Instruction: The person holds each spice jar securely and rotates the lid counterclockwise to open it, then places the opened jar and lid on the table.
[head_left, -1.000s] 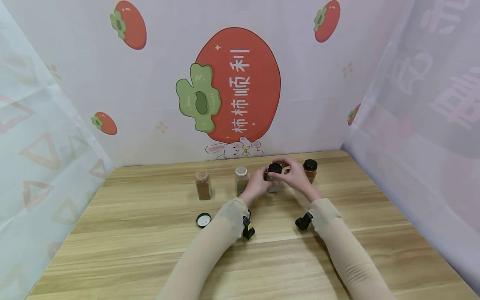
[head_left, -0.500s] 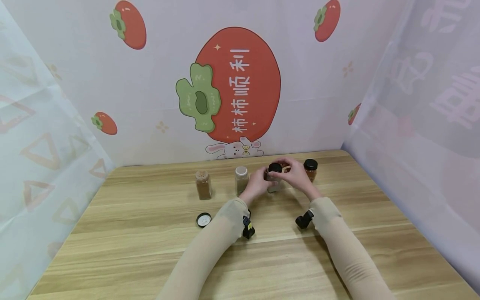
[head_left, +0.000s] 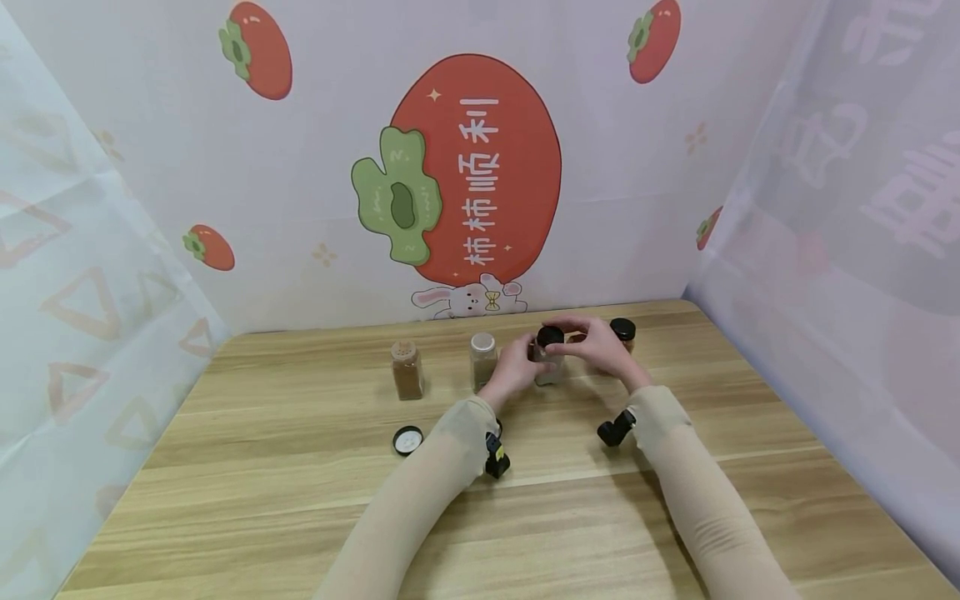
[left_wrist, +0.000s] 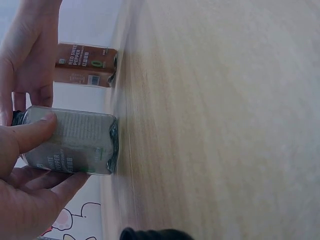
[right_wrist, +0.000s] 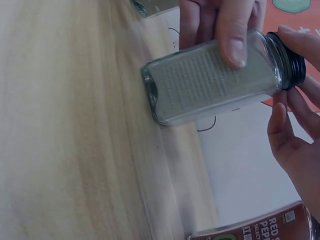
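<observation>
Grips the jar (right_wrist: 195, 85) in the left hand (head_left: 514, 367), likely steadying it, and pinches its lid (right_wrist: 296, 64) with the right hand (head_left: 597, 343).

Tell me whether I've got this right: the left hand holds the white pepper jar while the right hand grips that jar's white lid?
Not quite: the lid is black, not white, as the right wrist view shows. The left hand does hold the white pepper jar, and the right hand grips the lid.
</observation>
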